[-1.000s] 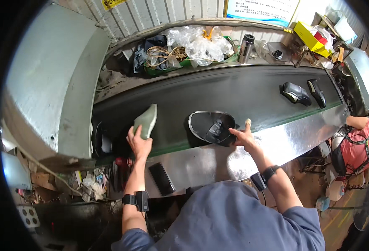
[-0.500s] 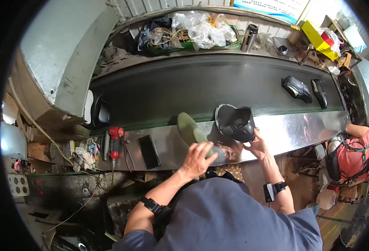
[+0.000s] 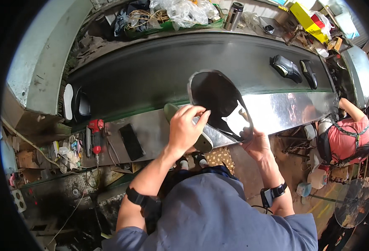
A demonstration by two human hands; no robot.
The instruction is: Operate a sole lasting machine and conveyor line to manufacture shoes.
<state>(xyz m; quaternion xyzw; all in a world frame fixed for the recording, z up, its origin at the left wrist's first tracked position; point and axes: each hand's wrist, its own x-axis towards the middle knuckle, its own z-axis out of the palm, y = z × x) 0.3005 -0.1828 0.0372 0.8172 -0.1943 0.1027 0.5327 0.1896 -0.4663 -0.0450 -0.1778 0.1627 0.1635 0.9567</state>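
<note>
A black shoe upper [image 3: 213,93] is held up above the bench, its wide opening turned toward me. My right hand [image 3: 257,144] is closed on its lower right end, the thumb against the edge. At its left edge my left hand [image 3: 186,125] is closed, thumb and forefinger pinched on the rim. Under my left hand a green shoe last [image 3: 204,142] lies on the metal ledge [image 3: 272,104], its middle hidden by the hand.
Left on the ledge lie a phone [image 3: 131,142] and a red power tool [image 3: 96,134]. On the dark belt [image 3: 151,67] are black shoes [image 3: 287,69] at right, a white sole [image 3: 68,101] at left. A co-worker in pink [image 3: 348,140] sits at right.
My left hand has gone from the shoe last to the rim of the upper. The upper has been raised and turned, its opening now spread wider. The whole view has shifted.
</note>
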